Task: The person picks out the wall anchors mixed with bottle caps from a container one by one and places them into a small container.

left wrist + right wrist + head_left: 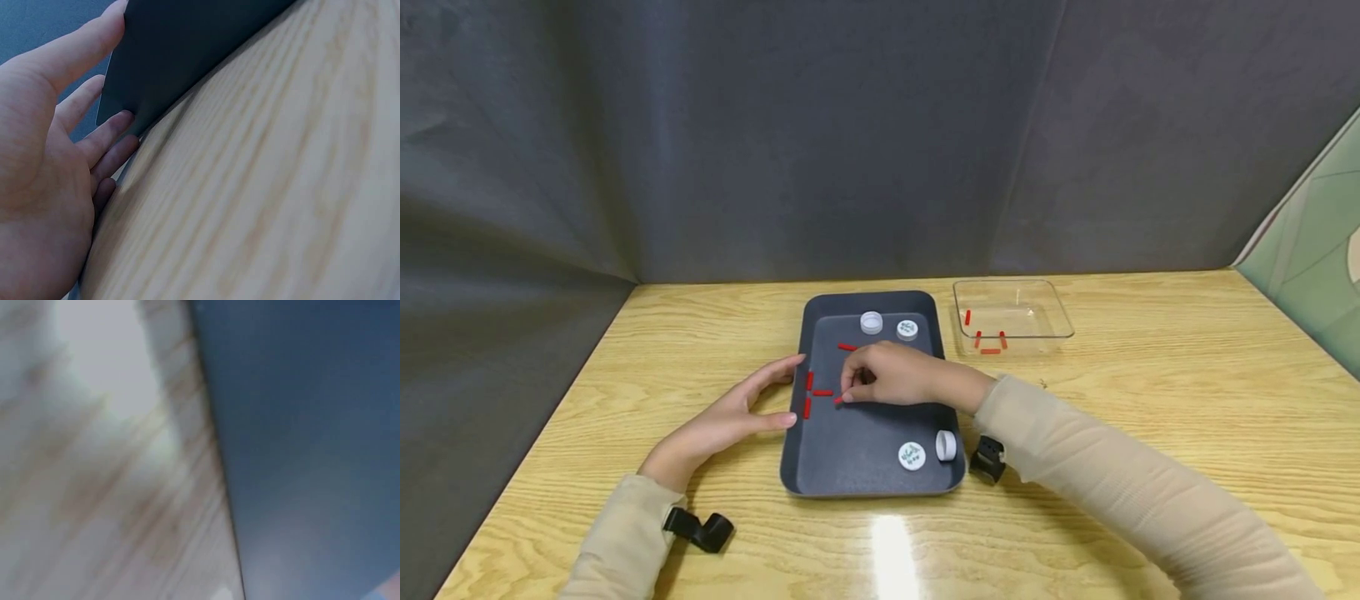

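Note:
My right hand (pixel 891 375) reaches over the dark grey tray (pixel 850 483) and pinches a small red stick (pixel 838 401) low over its floor. Left of that, two red sticks stand in line along the tray's left side, and another red stick (pixel 823 392) lies crosswise beside them. A further red stick (pixel 847 347) lies higher up, near the right hand's knuckles. My left hand (pixel 730 417), fingers extended, touches the tray's left wall; in the left wrist view its fingertips meet the tray's outer side (pixel 169 56). The right wrist view shows mostly tray and table, blurred.
Inside the tray are white round caps: an upturned one (pixel 871 322), one on its side (pixel 946 445), and two with green print (pixel 912 456). A clear plastic box (pixel 1052 321) with several red sticks stands right of the tray on the wooden table (pixel 715 325).

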A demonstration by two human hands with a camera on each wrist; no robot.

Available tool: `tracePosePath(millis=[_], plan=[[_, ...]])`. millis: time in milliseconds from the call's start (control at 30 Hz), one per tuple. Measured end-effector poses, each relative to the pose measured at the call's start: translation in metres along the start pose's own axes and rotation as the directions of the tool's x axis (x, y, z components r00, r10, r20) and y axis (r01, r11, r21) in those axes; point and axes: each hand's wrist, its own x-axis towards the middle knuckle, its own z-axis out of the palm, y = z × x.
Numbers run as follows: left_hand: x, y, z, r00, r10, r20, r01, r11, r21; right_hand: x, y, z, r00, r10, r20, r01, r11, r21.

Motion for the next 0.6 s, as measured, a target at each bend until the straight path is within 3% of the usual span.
tracePosePath(millis=[267,600], plan=[[0.0,0.0,0.001,1.0,-0.005,-0.002,0.005,1.0,-0.002,-0.016,0.0,-0.009,0.998,-0.031,-0.062,0.034,0.998,0.047],[0.0,0.001,0.0,0.999,-0.03,-0.016,0.03,1.0,0.008,-0.034,0.0,-0.021,0.978,-0.049,-0.2,0.052,0.999,0.006]])
